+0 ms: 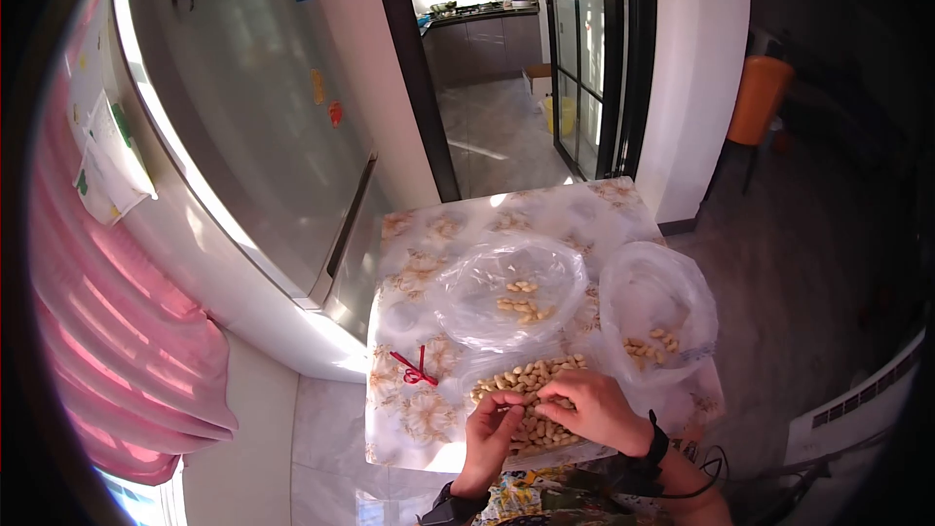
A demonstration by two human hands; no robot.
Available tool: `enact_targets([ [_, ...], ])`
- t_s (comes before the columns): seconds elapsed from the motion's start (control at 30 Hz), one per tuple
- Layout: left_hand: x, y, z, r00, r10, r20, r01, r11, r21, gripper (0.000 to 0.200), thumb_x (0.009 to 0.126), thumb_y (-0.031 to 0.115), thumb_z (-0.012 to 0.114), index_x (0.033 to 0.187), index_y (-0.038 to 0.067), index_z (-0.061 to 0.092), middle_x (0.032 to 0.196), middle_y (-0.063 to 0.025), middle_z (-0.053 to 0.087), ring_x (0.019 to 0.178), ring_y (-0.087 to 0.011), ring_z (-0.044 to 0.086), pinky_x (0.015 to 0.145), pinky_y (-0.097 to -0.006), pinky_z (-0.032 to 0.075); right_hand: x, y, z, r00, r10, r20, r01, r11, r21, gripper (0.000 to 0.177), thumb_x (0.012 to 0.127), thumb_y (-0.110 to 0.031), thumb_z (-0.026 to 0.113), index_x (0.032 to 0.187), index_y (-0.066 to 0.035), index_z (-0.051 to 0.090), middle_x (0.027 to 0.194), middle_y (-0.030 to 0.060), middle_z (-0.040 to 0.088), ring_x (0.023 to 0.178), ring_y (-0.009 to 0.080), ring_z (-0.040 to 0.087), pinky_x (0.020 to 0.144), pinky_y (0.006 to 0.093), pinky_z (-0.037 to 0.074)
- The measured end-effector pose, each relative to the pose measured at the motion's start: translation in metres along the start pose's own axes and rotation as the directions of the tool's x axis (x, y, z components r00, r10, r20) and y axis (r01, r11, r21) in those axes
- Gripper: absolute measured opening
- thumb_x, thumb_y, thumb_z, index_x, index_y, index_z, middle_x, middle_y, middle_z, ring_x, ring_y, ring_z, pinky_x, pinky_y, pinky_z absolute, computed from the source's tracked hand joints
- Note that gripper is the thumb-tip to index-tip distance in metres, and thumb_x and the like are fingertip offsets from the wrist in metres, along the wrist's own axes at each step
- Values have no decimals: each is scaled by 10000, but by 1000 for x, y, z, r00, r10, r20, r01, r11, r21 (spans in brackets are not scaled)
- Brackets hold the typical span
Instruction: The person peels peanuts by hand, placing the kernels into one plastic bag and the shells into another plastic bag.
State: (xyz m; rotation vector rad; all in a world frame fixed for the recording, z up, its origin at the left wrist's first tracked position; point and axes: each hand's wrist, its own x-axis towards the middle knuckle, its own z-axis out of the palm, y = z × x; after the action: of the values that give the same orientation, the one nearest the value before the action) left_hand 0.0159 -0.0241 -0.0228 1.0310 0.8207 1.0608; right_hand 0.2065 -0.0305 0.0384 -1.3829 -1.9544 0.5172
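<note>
A pile of unshelled peanuts [550,432] lies near the front of the table, in what looks like a clear plastic bag or tray. Over the pile, my left hand [494,426] is closed in a pinch, thumb against fingertips. My right hand [591,407] meets it from the other side, its fingers also pinched. Whatever sits between the fingertips is too small to make out. Behind the pile, an open clear plastic bag [467,297] holds a few peanuts [524,310]. To the right, a second open plastic bag [633,282] has several peanuts [665,339] at its bottom.
Red scissors [416,367] lie on the flowered tablecloth [429,419], left of the pile. A fridge [263,117] stands close on the table's left. Beyond the table, a glass door [584,58] opens to a kitchen. An orange chair [760,97] is at right.
</note>
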Motion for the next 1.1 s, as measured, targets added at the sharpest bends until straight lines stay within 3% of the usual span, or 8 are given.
enact_targets([
  [0.13,0,2,1,999,38,-29,-39,998,-45,154,958,18,594,1111,33,589,1082,-1,603,1007,-77,559,904,-233,439,-16,16,10,991,-128,45,135,965,-224,398,781,-322,771,1090,-88,681,1067,99,614,943,271,619,789,383,502],
  [0.27,1,1,2,999,41,-31,-42,999,-19,168,944,-5,597,1108,34,591,1094,-4,599,1006,-77,559,903,-233,439,-18,19,13,987,-114,115,139,960,-244,499,773,-364,766,1176,-92,652,1139,119,577,1008,290,597,833,394,493],
  [0.33,1,1,1,999,41,-32,-41,999,-17,171,941,-11,597,1106,34,591,1097,-4,598,1008,-77,558,904,-234,439,-18,14,16,985,42,167,-18,989,-144,450,774,-358,762,1121,-91,660,1075,111,592,993,281,602,821,383,499],
  [0.47,0,4,3,999,29,-35,-30,999,-21,169,942,-12,594,1106,26,584,1111,-15,592,998,-88,566,893,-238,452,-17,8,23,986,74,150,-48,984,-171,343,782,-301,739,1037,-89,651,1007,79,597,980,274,601,790,394,502],
  [0.63,1,6,3,999,43,-14,-43,999,6,175,943,-14,591,1116,12,575,1121,-34,587,1003,-106,583,888,-254,480,-19,9,35,995,-46,84,55,992,-111,153,760,-134,684,898,-92,636,905,41,575,917,280,606,721,423,503],
  [0.87,1,5,2,1000,6,-3,-6,1000,-11,167,946,-2,597,1112,6,573,1097,-38,603,1021,-111,594,884,-253,489,-20,8,39,980,79,181,-76,997,-23,158,763,-132,700,896,-75,636,911,47,572,928,265,600,706,385,504],
  [1.03,1,5,1,999,39,-23,-40,999,-14,152,945,-1,599,1096,12,579,1093,-34,605,959,-90,583,851,-237,481,-12,0,36,994,-104,-18,98,973,-207,406,796,-305,743,1109,-72,630,1163,114,558,1085,322,535,885,431,464],
  [1.1,1,5,2,995,80,-57,-83,995,-59,144,944,-2,599,1085,20,580,1093,-30,597,938,-88,569,832,-231,474,-15,-4,39,990,-140,8,138,960,-244,470,783,-337,755,1145,-69,619,1201,126,547,1106,337,514,920,445,442],
])
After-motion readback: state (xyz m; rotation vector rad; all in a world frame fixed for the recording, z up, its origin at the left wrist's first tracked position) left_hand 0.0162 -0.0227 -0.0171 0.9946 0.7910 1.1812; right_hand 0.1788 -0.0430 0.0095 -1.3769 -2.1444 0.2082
